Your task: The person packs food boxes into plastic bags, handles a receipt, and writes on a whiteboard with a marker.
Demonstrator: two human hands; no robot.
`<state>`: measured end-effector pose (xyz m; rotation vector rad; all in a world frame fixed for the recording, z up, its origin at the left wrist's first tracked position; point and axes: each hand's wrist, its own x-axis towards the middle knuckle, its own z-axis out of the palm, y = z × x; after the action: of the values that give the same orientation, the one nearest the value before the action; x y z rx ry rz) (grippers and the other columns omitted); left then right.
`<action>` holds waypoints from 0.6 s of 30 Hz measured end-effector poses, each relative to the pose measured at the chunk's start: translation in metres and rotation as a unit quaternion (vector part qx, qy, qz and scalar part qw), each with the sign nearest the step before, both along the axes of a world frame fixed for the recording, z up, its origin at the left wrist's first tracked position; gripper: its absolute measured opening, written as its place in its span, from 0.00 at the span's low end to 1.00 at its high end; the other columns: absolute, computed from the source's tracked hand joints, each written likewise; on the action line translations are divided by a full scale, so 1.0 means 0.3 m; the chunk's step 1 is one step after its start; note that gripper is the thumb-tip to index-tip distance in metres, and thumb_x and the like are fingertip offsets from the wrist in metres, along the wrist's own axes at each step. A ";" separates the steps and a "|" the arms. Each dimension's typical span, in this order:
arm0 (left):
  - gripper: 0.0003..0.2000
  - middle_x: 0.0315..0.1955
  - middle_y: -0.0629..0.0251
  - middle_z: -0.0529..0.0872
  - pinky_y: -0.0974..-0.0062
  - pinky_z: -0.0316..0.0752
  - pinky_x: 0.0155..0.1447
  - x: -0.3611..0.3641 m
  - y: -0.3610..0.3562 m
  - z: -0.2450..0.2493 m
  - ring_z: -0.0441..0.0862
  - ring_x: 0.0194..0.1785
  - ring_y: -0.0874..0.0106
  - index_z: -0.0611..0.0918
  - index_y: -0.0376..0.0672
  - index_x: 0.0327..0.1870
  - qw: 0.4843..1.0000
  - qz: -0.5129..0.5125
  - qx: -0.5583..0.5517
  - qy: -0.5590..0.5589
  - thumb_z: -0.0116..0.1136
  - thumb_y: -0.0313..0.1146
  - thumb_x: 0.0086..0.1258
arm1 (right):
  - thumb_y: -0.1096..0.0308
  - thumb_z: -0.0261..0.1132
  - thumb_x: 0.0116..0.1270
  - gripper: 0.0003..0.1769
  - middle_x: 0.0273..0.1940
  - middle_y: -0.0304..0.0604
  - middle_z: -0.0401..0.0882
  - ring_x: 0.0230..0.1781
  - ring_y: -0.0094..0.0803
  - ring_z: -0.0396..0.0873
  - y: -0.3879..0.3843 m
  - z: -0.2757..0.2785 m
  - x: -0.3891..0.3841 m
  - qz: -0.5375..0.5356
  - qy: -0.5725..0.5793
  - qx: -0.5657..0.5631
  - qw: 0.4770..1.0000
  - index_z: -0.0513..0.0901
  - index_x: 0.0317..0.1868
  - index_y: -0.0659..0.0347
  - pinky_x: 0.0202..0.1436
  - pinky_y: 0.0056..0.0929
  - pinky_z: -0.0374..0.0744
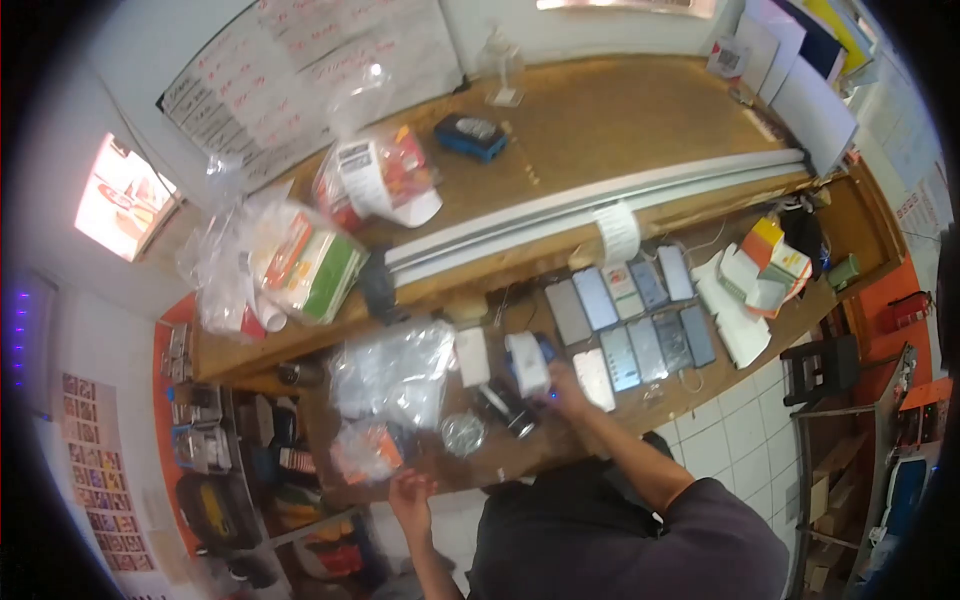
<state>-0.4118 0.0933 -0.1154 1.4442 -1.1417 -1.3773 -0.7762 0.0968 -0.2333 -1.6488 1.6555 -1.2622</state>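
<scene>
My right hand (568, 391) reaches over the lower table, its fingers closed at the edge of a white and blue device (526, 364); a small blue light shows by the fingertips. Just left of that device are a white box (471, 357) and a black cylinder (507, 410). A round clear roll (463, 433) lies nearer to me. At the table's front edge, my left hand (412, 492) hovers with loosely bent fingers apart, holding nothing visible. Close to it sits a plastic bag with orange contents (366, 452). Rows of phones (621, 358) lie right of my right hand.
Clear plastic packaging (392, 372) covers the left of the table. A raised wooden shelf (600, 100) carries bagged packages (305, 260), a blue and black device (470, 136) and long metal rails (600, 203). Opened cartons (765, 268) and white foam (732, 313) lie right. A black stool (822, 368) stands beyond.
</scene>
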 end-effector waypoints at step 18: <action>0.11 0.38 0.53 0.85 0.69 0.74 0.49 -0.607 -0.225 0.273 0.83 0.43 0.62 0.79 0.32 0.46 0.836 -0.512 -0.121 -0.154 0.59 0.29 0.65 | 0.65 0.64 0.62 0.11 0.36 0.50 0.82 0.38 0.45 0.81 -0.012 0.627 -0.060 0.138 0.058 -0.022 0.988 0.81 0.41 0.63 0.47 0.38 0.76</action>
<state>-0.5938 0.0258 -0.0335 0.8527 -2.4242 -1.5842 -0.7942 0.0933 -0.0452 -1.9338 1.4099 -1.0898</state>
